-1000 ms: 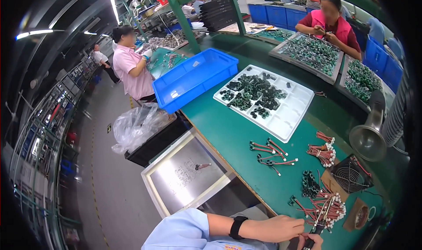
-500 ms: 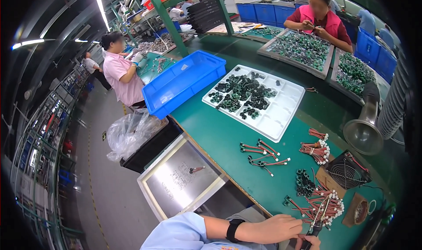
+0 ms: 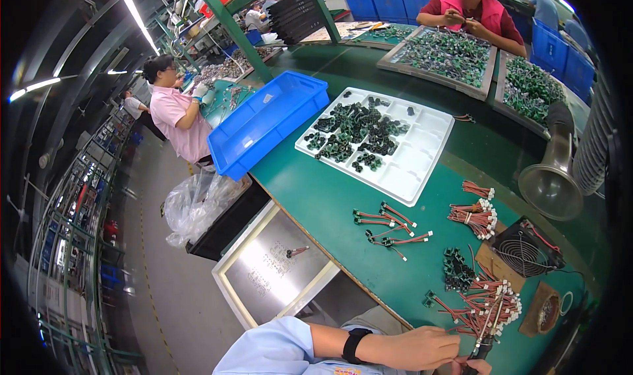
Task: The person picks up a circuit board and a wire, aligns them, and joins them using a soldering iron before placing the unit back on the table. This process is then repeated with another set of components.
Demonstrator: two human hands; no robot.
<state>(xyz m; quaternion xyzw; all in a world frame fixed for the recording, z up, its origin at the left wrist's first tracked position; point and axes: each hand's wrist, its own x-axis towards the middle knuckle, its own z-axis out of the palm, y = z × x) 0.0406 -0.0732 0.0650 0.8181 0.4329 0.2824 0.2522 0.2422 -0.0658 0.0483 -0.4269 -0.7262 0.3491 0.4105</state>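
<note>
My left hand [image 3: 425,347], with a black band on its wrist, reaches in from the lower edge over the green bench. Its fingers are closed and pinched near the front edge; what they hold is hidden. Close beside it, my right hand [image 3: 476,364] is mostly cut off by the lower rim. Its fingers wrap the black handle of a slim metal-shafted tool, which looks like a soldering iron [image 3: 485,344]. Just beyond lies a heap of red and black wire leads [image 3: 476,307] with white connectors. Small green circuit boards [image 3: 456,269] are clustered beside the heap.
A white compartment tray [image 3: 421,167] holds dark parts, with a blue bin [image 3: 231,167] to its left. Several wired boards [image 3: 389,224] lie mid-bench. At right are a bundle of leads [image 3: 473,218], a fan [image 3: 525,250] and a metal duct hood [image 3: 550,191]. A co-worker [image 3: 494,19] sits opposite.
The whole view has shifted slightly. Both my hands stay close together at the bench's front edge, with the black-handled tool still in the right one.
</note>
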